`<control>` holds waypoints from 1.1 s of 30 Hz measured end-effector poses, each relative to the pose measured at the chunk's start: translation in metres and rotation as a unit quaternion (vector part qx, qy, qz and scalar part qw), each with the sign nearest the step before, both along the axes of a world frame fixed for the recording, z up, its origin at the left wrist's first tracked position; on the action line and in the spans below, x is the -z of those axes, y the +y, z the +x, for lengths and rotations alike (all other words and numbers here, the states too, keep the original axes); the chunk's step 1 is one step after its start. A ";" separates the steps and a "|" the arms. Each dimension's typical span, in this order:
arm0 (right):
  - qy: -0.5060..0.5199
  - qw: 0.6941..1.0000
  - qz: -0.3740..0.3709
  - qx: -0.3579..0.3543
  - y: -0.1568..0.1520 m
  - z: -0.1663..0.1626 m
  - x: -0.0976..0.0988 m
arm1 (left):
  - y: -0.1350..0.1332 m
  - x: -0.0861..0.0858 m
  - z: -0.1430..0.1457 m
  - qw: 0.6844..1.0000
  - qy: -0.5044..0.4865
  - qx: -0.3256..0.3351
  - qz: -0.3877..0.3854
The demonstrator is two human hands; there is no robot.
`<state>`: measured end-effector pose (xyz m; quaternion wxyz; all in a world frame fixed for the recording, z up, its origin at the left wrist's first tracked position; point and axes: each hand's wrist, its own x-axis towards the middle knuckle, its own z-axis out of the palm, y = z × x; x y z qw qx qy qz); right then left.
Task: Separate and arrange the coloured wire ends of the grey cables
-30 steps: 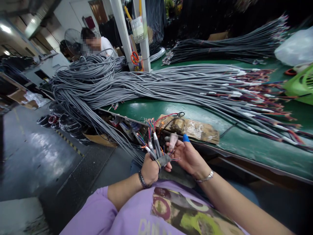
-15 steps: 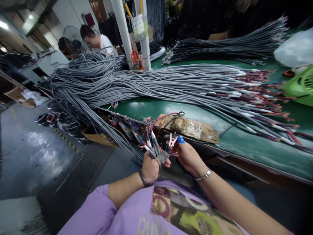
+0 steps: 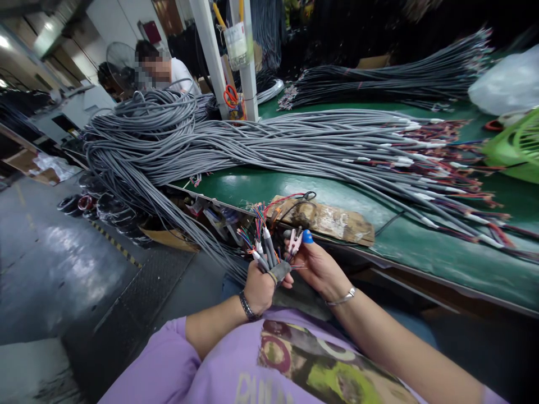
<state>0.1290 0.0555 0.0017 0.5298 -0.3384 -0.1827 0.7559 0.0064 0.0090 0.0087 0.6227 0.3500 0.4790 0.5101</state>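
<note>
My left hand (image 3: pixel 260 287) is closed round several grey cables (image 3: pixel 269 249), which point up and away from me. White wrapping shows near the cable ends, and thin coloured wires (image 3: pixel 257 221) fan out above it. Dark grey covering is wrapped over the left thumb. Close on the right, my right hand (image 3: pixel 320 266) pinches a small pale pink clip (image 3: pixel 295 242) between thumb and fingers; blue tape (image 3: pixel 307 237) covers that thumb's tip. A few thin wires stretch between the two hands. The right fingertips are partly hidden behind the clip.
A worn wooden block (image 3: pixel 337 221) with red and black leads lies at the front edge of the green table (image 3: pixel 421 247). Behind it spreads a large bundle of grey cables (image 3: pixel 273 134). A green basket (image 3: pixel 516 146) stands far right. A person (image 3: pixel 181 73) is at the back left.
The pink clip has turned more upright, and its arms look closer together. My right hand has shifted slightly left. The left hand still holds the cables in nearly the same place.
</note>
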 end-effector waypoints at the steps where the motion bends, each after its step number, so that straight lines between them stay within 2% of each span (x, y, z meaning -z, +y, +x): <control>1: -0.003 1.000 0.002 -0.010 0.000 0.000 0.000 | 0.000 0.000 0.000 1.000 0.000 -0.001 0.000; 7: -0.015 0.999 0.018 -0.037 -0.008 0.004 0.005 | -0.002 0.000 -0.002 1.000 0.010 -0.005 -0.006; 11: -0.037 0.986 0.081 -0.139 -0.023 0.011 0.006 | -0.006 0.005 -0.006 1.000 0.010 -0.004 -0.004; 13: -0.069 0.977 0.117 -0.164 -0.031 0.013 0.005 | -0.008 0.009 -0.009 1.000 0.020 0.001 0.000; 17: -0.166 0.967 0.142 -0.133 -0.039 0.014 -0.001 | -0.011 0.014 -0.013 0.999 0.036 0.015 0.007; 20: -0.197 0.963 0.140 -0.117 -0.039 0.013 -0.005 | -0.011 0.013 -0.013 0.998 0.048 0.046 0.006; 24: -0.169 0.955 0.160 -0.182 -0.040 0.013 -0.009 | -0.010 0.010 -0.015 0.988 0.062 0.138 -0.005; 26: -0.163 0.951 0.165 -0.203 -0.041 0.013 -0.010 | -0.009 0.010 -0.016 0.985 0.067 0.159 -0.006; 29: -0.177 0.955 0.156 -0.181 -0.041 0.013 -0.011 | -0.009 0.012 -0.017 0.987 0.076 0.140 0.000; 33: -0.209 0.964 0.125 -0.109 -0.040 0.012 -0.004 | -0.008 0.014 -0.016 0.994 0.053 0.090 0.018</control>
